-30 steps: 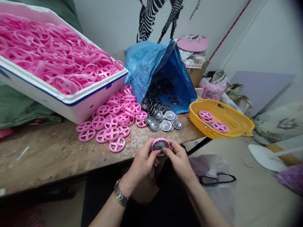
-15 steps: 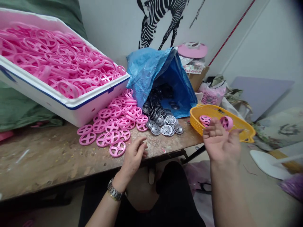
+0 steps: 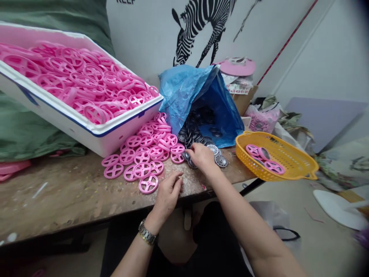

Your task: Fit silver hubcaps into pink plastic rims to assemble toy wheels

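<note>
My right hand (image 3: 203,157) is over the pile of small grey hubcap-like discs (image 3: 220,161), its bent thumb and fingers closed on one at the pile's left side. The fingertips partly cover that disc. My left hand (image 3: 168,194) rests at the table's front edge, loosely curved, thumb a little apart, with nothing visible in it. Close to it lies the nearest pink spoked wheel (image 3: 148,184), in front of a heap of similar pink wheels (image 3: 142,156). More dark discs fill the mouth of a blue plastic bag (image 3: 184,86) lying on its side.
A white foam box (image 3: 129,125) full of pink wheels stands tilted on the left. The yellow basket (image 3: 242,154) at the right edge of the wooden table (image 3: 77,196) contains several wheels. Behind it are a bag of pink parts (image 3: 263,117) and a pink visor hat (image 3: 238,67).
My right hand has moved left from above the yellow basket to the grey discs. A pink wheel now lies flat in the basket. The left hand stays by the table edge; the view has shifted slightly.
</note>
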`<state>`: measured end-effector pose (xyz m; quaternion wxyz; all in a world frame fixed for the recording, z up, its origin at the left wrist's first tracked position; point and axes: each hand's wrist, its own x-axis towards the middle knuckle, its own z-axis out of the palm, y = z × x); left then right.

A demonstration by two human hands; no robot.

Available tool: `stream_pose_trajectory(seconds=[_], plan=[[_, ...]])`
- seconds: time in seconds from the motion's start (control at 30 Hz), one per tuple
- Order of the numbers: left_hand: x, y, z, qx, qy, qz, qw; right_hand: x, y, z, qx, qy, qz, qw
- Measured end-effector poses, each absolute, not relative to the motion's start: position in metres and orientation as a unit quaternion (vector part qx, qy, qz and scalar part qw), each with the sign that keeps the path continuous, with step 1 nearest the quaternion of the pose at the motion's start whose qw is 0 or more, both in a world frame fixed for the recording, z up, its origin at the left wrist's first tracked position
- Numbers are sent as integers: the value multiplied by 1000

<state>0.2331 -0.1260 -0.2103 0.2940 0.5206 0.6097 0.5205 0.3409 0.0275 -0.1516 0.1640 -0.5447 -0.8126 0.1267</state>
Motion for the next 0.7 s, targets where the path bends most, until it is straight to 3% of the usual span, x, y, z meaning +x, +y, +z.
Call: stream_pose_trajectory(seconds=[0.23,0.5,0.63,0.7], plan=[[231,-126,-214,538,605,523,267,330,43,-165,-575,-791,151,146],[231,-126,-215,530,602,524,285,368,34,-168,-558,-738,250,286],[230,-125,-212,532,607,516,287,404,-14,-174,-451,-636,472,412],[231,-125,-210,534,608,512,288,430,-47,-180,-384,-584,590,403]])
